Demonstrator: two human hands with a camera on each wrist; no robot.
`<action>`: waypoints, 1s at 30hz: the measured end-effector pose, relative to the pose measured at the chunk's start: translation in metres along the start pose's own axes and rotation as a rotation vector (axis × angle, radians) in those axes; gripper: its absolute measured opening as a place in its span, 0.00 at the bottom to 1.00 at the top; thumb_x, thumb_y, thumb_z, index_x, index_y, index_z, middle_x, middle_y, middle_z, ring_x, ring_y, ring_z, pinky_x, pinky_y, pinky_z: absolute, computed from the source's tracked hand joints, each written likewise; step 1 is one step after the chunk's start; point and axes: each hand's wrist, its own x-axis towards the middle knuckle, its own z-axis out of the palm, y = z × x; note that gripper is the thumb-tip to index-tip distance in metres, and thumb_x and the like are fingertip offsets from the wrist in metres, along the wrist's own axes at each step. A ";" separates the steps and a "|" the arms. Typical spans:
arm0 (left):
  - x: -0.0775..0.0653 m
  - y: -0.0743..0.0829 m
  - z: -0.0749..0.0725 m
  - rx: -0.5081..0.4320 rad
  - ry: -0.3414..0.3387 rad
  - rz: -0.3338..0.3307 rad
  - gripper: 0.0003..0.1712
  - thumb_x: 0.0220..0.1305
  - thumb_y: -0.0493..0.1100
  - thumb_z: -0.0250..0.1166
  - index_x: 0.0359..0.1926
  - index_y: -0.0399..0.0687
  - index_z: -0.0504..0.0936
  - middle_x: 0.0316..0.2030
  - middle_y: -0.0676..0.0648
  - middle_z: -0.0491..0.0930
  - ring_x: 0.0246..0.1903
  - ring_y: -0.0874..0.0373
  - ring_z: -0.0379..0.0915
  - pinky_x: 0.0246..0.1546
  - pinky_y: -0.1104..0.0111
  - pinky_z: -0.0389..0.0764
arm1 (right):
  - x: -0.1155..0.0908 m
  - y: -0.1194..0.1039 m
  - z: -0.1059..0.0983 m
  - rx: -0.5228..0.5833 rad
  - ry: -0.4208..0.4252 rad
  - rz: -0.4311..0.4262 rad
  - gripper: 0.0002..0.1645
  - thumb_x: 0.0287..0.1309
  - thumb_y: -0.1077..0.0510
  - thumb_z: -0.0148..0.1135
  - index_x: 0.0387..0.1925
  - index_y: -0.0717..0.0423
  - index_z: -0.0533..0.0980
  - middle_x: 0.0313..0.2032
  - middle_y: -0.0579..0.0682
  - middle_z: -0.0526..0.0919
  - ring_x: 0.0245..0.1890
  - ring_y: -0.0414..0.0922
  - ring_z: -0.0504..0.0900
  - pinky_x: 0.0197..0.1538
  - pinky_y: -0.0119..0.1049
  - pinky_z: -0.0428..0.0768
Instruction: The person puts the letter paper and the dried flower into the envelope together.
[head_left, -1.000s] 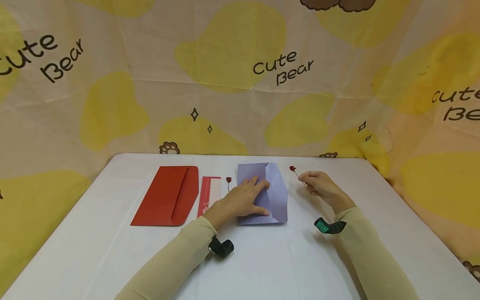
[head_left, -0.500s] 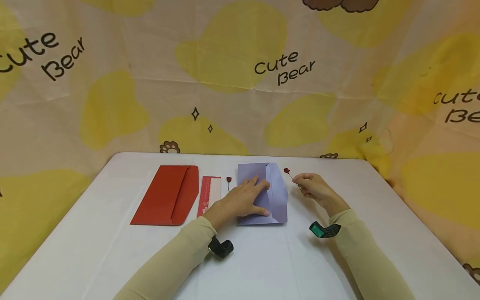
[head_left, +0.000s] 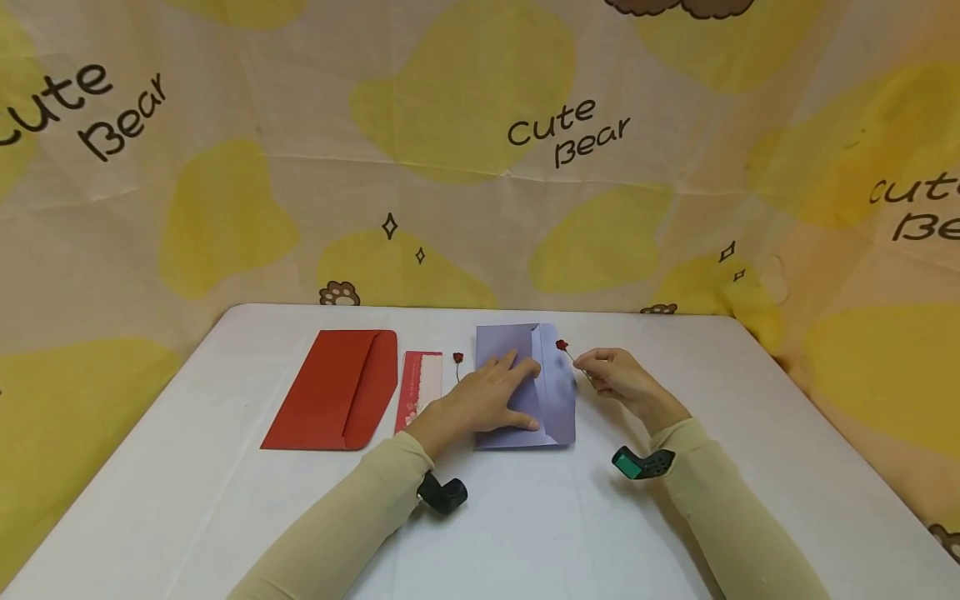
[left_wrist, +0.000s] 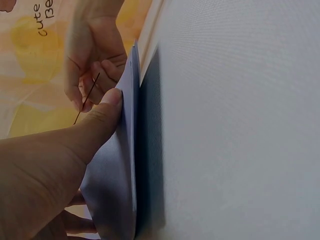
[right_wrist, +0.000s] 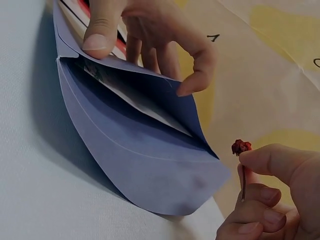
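A lavender envelope (head_left: 558, 400) lies on the white table, its flap unfolded to the right. My left hand (head_left: 489, 400) rests on it with fingers spread and the thumb near the pocket's edge. In the right wrist view the envelope's mouth gapes, and a pale sheet (right_wrist: 145, 107) shows inside. Between thumb and fingertips, my right hand (head_left: 630, 385) pinches the thin stem of a small dried red rose (right_wrist: 241, 146). In the head view the bloom appears over the flap's right edge; whether it touches the flap I cannot tell.
A red envelope (head_left: 322, 392) lies at the left, flap unfolded. Between the envelopes are a pink-and-white card (head_left: 412, 383) and a second dried rose (head_left: 458, 357), both partly hidden by my left hand. A printed cloth (head_left: 465, 233) hangs behind the table (head_left: 510, 533).
My right hand has moved left with the rose, from beside the lavender envelope to its flap edge. The left hand has stayed in place on the envelope.
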 end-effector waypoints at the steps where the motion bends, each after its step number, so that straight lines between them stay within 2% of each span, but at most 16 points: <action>1: 0.000 0.000 0.000 -0.001 -0.002 -0.002 0.43 0.55 0.67 0.73 0.66 0.62 0.65 0.71 0.37 0.66 0.66 0.37 0.68 0.63 0.48 0.77 | 0.000 0.000 0.001 0.003 0.000 0.000 0.14 0.70 0.56 0.58 0.46 0.64 0.78 0.19 0.40 0.66 0.20 0.36 0.62 0.27 0.27 0.65; 10: 0.000 0.001 0.000 0.001 -0.012 -0.017 0.44 0.55 0.67 0.73 0.67 0.63 0.64 0.72 0.37 0.64 0.68 0.37 0.67 0.64 0.47 0.76 | 0.000 0.001 0.009 0.051 -0.026 -0.036 0.09 0.69 0.58 0.59 0.39 0.60 0.80 0.20 0.40 0.67 0.19 0.35 0.62 0.25 0.26 0.63; 20: 0.001 0.000 0.000 0.005 -0.005 -0.014 0.43 0.54 0.67 0.73 0.66 0.63 0.65 0.71 0.37 0.66 0.65 0.36 0.69 0.63 0.48 0.76 | -0.002 -0.001 0.026 0.104 0.048 -0.034 0.05 0.65 0.60 0.62 0.33 0.56 0.79 0.18 0.39 0.66 0.18 0.35 0.61 0.25 0.26 0.63; 30: 0.001 -0.001 -0.001 -0.001 -0.010 -0.019 0.43 0.55 0.68 0.72 0.66 0.63 0.65 0.72 0.37 0.64 0.68 0.35 0.67 0.64 0.46 0.76 | -0.002 -0.003 0.032 0.128 0.085 -0.038 0.08 0.64 0.59 0.62 0.27 0.51 0.80 0.16 0.38 0.66 0.18 0.35 0.62 0.24 0.27 0.63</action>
